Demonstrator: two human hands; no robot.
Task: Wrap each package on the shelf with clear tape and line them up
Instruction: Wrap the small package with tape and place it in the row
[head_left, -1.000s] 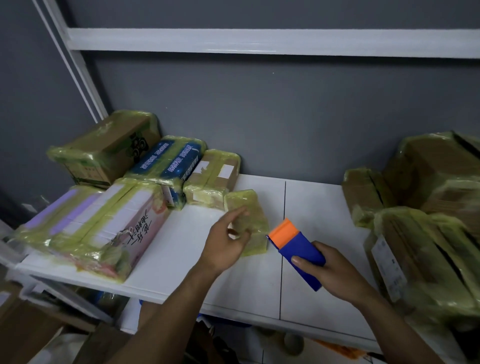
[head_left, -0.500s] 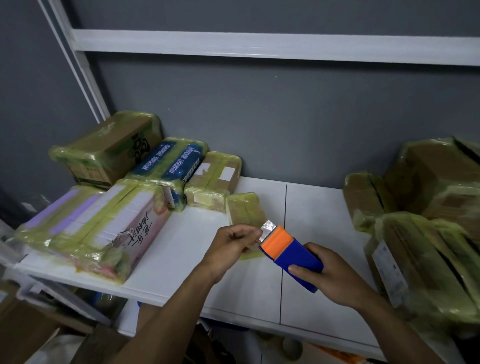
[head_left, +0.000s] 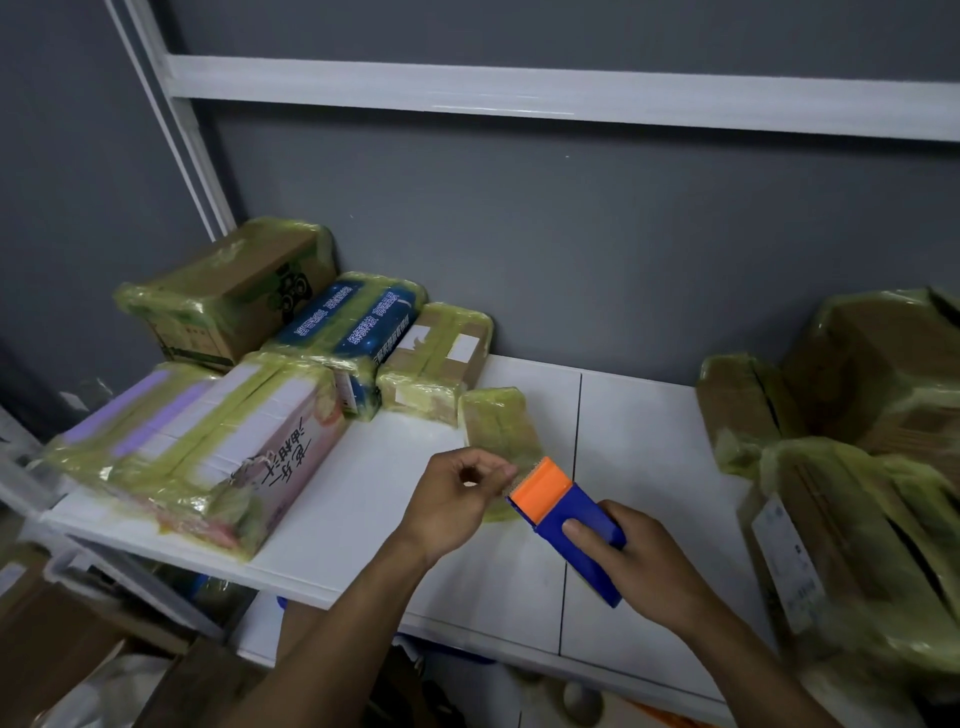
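Observation:
My right hand (head_left: 641, 564) grips a blue tape dispenser (head_left: 574, 525) with an orange head, held above the white shelf (head_left: 639, 467). My left hand (head_left: 452, 501) pinches the loose end of the tape right at the orange head. Just behind my hands a small flat package (head_left: 496, 423) wrapped in yellowish film lies on the shelf. A row of wrapped packages lines the left side: a pink and white box (head_left: 223, 457), a blue one (head_left: 353, 335), a brown carton (head_left: 244, 291) and a small brown parcel (head_left: 441, 358).
A pile of film-wrapped cardboard parcels (head_left: 857, 467) fills the right end of the shelf. A grey wall stands behind, with a white shelf rail (head_left: 519, 96) overhead. Cardboard and clutter lie on the floor below the front edge.
My left hand left the small flat package and came to the dispenser's head, where it now pinches the tape end. The dispenser has shifted slightly toward me.

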